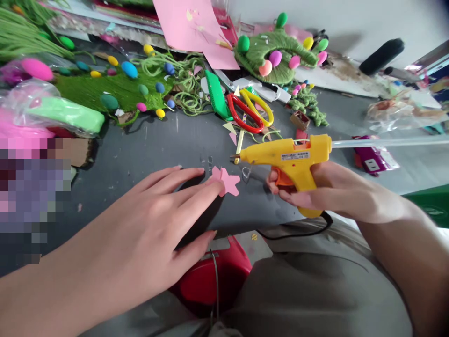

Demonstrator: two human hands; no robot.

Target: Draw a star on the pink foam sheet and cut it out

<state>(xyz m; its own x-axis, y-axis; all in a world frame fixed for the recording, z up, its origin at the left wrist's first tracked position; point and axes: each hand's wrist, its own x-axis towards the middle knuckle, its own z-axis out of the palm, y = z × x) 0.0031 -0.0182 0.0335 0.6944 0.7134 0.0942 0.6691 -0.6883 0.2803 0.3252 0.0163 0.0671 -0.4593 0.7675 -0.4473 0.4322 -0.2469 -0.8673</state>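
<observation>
My right hand [298, 187] is wrapped round the handle of a yellow hot glue gun [291, 157], with fingers at its orange trigger. A long clear glue stick [379, 142] juts from the back of the gun, and its nozzle points left above the table. Palm down, my left hand [161, 210] spreads its fingers over the grey surface. One fingertip presses on small pink star-shaped paper pieces [229, 182], which seem to overlap; the finger partly hides them. The nozzle is a little above and right of the pink paper, apart from it.
Behind the paper lie red-handled scissors [245, 114], yellow handles [259, 105] and a green cutter-like tool [217, 96]. Green yarn shapes with coloured eggs [277, 56] and pink paper sheets [196, 28] fill the back. A purple box [375, 157] sits right. The gun's black cord [312, 231] hangs near my lap.
</observation>
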